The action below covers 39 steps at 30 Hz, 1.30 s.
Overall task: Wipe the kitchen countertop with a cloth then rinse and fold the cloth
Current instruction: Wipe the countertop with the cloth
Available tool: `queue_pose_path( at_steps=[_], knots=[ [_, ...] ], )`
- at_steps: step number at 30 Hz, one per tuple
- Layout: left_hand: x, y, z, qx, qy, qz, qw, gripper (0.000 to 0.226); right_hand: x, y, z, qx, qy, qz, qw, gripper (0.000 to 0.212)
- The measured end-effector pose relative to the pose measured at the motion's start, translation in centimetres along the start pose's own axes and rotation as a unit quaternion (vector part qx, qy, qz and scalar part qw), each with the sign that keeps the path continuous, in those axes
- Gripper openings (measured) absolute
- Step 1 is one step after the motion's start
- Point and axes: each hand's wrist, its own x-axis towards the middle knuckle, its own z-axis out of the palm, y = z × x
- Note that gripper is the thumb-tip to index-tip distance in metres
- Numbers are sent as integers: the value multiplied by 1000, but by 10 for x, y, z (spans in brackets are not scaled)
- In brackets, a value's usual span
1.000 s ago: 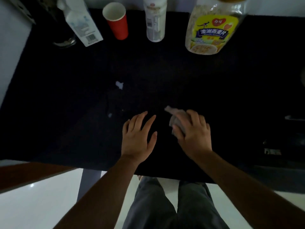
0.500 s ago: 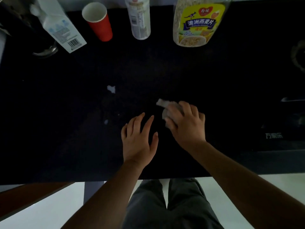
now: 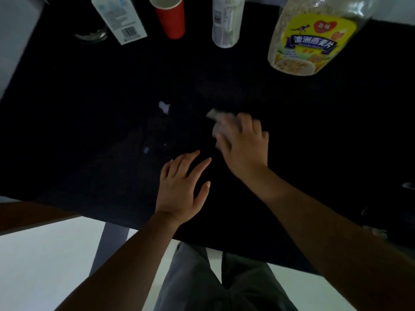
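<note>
My right hand (image 3: 243, 142) presses a small pale grey cloth (image 3: 217, 122) onto the black countertop (image 3: 89, 113); the cloth pokes out to the left from under my fingers and is blurred by motion. My left hand (image 3: 183, 187) lies flat on the counter with fingers spread, just left of and nearer than the right hand, holding nothing. A white smear (image 3: 164, 107) and a smaller white speck (image 3: 146, 150) sit on the counter to the left of the cloth.
Along the far edge stand a white carton (image 3: 119, 19), a red paper cup (image 3: 170, 16), a white bottle (image 3: 226, 21) and a big oat jar (image 3: 314, 39). A stove knob (image 3: 407, 185) shows at the right. The counter's front edge runs by my legs.
My right hand has slid the cloth away from me and slightly left, toward the white smear. My left hand stays flat in about the same place. The camera has shifted.
</note>
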Motion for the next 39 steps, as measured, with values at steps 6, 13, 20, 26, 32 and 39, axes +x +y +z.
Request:
queue_pose_path(
  at_steps=[6,13,20,26,32,39],
  knots=[
    [1,1,0,-1,7,-9,1000,51,-32,45,-10,5,-6,-50,999,36],
    [1,1,1,-14,13,-9,1000,50,79,5,0,7,32,27,999,40],
    [1,2,0,-10,2,-14,1000,43,-42,23,0,31,-23,-115,993,36],
    [0,6,-5,-12,-21,-14,1000,44,19,29,-6,40,7,31,999,41],
    [9,-11,-33,-37,9,-30,999,47,29,-22,0,28,-30,-16,999,38],
    [35,-103,-64,-17,41,-34,998,51,-36,-32,11,25,14,-2,1000,40]
  ],
)
